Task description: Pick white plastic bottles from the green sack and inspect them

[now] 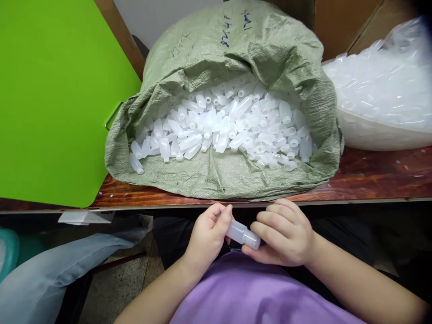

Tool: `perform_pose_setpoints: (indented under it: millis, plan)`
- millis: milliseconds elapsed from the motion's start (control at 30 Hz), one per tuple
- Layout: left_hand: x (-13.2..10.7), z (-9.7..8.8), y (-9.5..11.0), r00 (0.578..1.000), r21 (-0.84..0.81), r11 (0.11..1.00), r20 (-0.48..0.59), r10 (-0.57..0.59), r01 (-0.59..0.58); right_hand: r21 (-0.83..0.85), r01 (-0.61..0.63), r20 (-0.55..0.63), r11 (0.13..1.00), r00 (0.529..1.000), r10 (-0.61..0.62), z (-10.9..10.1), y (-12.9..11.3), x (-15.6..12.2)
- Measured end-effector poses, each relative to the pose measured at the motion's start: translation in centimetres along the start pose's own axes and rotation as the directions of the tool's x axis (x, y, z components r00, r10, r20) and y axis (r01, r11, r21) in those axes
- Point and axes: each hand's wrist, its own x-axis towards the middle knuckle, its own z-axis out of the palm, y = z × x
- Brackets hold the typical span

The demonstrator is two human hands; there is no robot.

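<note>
A small translucent plastic bottle [242, 232] lies between both hands, just below the table edge and above my purple shirt. My left hand [207, 236] is closed, its fingers pinching the bottle's left end. My right hand [285, 231] is curled round the bottle's right end, with the thumb beneath it. On the table right in front stands an open green woven sack [236, 180] holding several similar white bottles [229, 126].
A bright green board [50, 99] leans at the left. A clear plastic bag [381, 85] of white parts fills a bowl at the right. The wooden table edge [371, 184] runs across. A light cloth [50, 265] lies lower left over the floor.
</note>
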Motion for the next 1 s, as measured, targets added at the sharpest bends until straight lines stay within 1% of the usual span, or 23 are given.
perform_pose_setpoints:
  millis: [67,100,167,267,333,367,400,433,467,500,533,567,600,633,667,733,767,833,900,933,967,1000]
  plan:
    - [0.0,0.1,-0.2,1.0,0.017,1.0,0.008,-0.013,0.013,0.039,0.008,0.027,0.999,1.0,-0.01,0.3,0.0,0.1]
    - [-0.1,0.2,-0.4,1.0,0.023,1.0,0.008,-0.013,0.013,0.081,-0.013,0.048,0.997,0.999,0.009,0.6,-0.1,0.1]
    - [-0.1,0.3,-0.7,1.0,0.031,0.999,-0.005,0.009,-0.009,0.197,-0.115,0.078,0.974,0.992,0.101,1.4,-0.4,-0.2]
    - [0.0,0.5,-1.2,0.999,0.044,0.998,-0.037,0.04,-0.038,0.334,-0.271,0.13,0.903,0.962,0.241,2.2,-1.0,-1.0]
    - [0.3,0.5,-1.7,1.0,0.041,0.999,-0.009,-0.019,0.019,0.337,-0.332,0.235,0.881,0.936,0.263,2.1,-1.0,-1.6]
    - [0.6,0.4,-2.1,0.996,0.036,0.996,0.039,-0.081,0.08,0.323,-0.339,0.306,0.883,0.921,0.242,1.8,-0.8,-1.9]
    - [0.9,0.4,-2.6,0.982,0.031,0.987,0.107,-0.159,0.156,0.313,-0.331,0.371,0.89,0.905,0.206,1.3,-0.4,-2.2]
    - [1.3,0.4,-3.3,0.952,0.028,0.969,0.185,-0.246,0.245,0.306,-0.314,0.416,0.899,0.893,0.17,0.6,0.3,-2.5]
    - [1.7,0.4,-4.1,0.907,0.029,0.939,0.25,-0.339,0.344,0.29,-0.301,0.432,0.908,0.888,0.157,-0.1,1.1,-2.7]
    - [2.1,0.5,-5.0,0.855,0.031,0.897,0.29,-0.431,0.441,0.251,-0.305,0.419,0.919,0.889,0.181,-0.8,2.2,-2.9]
    - [2.6,0.6,-6.0,0.804,0.034,0.849,0.303,-0.511,0.527,0.17,-0.336,0.378,0.926,0.89,0.254,-1.5,3.4,-3.1]
    - [3.1,0.8,-7.0,0.764,0.034,0.804,0.287,-0.577,0.594,0.048,-0.393,0.324,0.918,0.876,0.358,-2.1,4.8,-3.2]
    - [3.6,1.1,-8.0,0.738,0.034,0.769,0.257,-0.624,0.638,-0.11,-0.454,0.263,0.884,0.845,0.466,-2.5,6.1,-3.3]
    - [4.3,1.3,-8.8,0.725,0.038,0.75,0.225,-0.65,0.661,-0.234,-0.488,0.223,0.841,0.815,0.535,-2.8,7.4,-3.3]
    - [4.9,1.6,-9.6,0.727,0.046,0.746,0.194,-0.659,0.664,-0.308,-0.498,0.235,0.811,0.786,0.572,-2.9,8.6,-3.4]
    - [6.3,2.0,-10.5,0.755,0.078,0.767,0.138,-0.641,0.637,-0.371,-0.494,0.298,0.786,0.739,0.604,-2.9,10.2,-3.3]
    - [6.9,2.0,-10.6,0.776,0.1,0.783,0.109,-0.622,0.614,-0.373,-0.5,0.327,0.782,0.717,0.615,-2.8,10.7,-3.3]
    - [7.7,1.7,-10.0,0.82,0.164,0.819,0.077,-0.567,0.55,-0.379,-0.545,0.33,0.748,0.676,0.659,-2.4,11.2,-3.2]
    - [7.7,0.6,-8.2,0.853,0.23,0.847,0.104,-0.511,0.479,-0.399,-0.602,0.307,0.691,0.623,0.72,-2.0,11.3,-3.0]
    - [7.3,-0.2,-6.8,0.862,0.281,0.855,0.145,-0.486,0.435,-0.414,-0.623,0.298,0.664,0.596,0.746,-1.9,11.3,-2.9]
    - [6.7,-1.0,-5.2,0.863,0.335,0.86,0.2,-0.464,0.384,-0.431,-0.635,0.292,0.641,0.575,0.765,-1.8,11.4,-2.9]
    - [6.0,-2.0,-3.3,0.856,0.39,0.861,0.264,-0.445,0.327,-0.446,-0.64,0.284,0.626,0.562,0.777,-1.7,11.4,-2.8]
